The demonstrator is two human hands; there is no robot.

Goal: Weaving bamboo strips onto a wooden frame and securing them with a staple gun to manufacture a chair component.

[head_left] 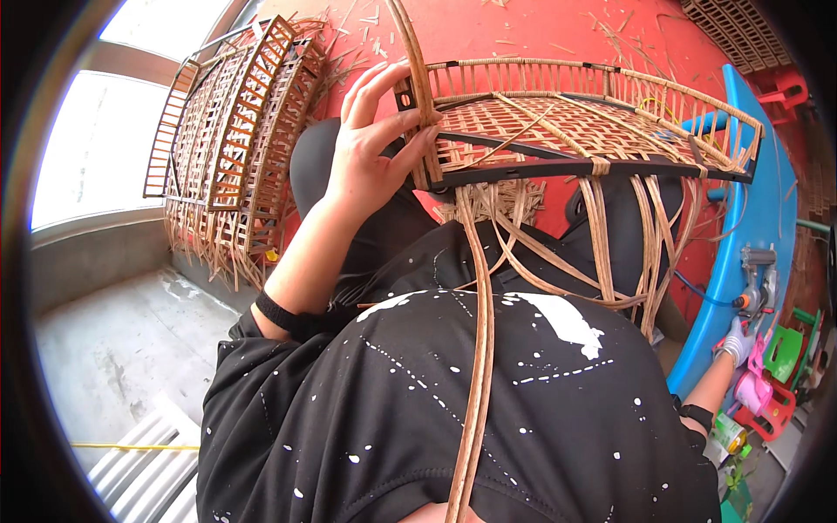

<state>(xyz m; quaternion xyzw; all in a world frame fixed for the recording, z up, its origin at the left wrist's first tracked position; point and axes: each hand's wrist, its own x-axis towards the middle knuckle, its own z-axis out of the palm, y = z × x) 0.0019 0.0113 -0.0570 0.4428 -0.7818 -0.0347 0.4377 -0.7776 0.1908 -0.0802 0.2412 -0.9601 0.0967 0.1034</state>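
L hand is pressing open fingers on woven rattan panel, steadying mid-weave; R hand, gloved, is reaching toward tool, grip unclear. Next prob needs firm grasp.

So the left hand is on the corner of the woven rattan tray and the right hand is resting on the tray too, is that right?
Not quite. The left hand is on the tray corner, but the right hand, in a light glove, is down at the person's right side by a power tool on the blue surface, away from the tray. The head view shows this.
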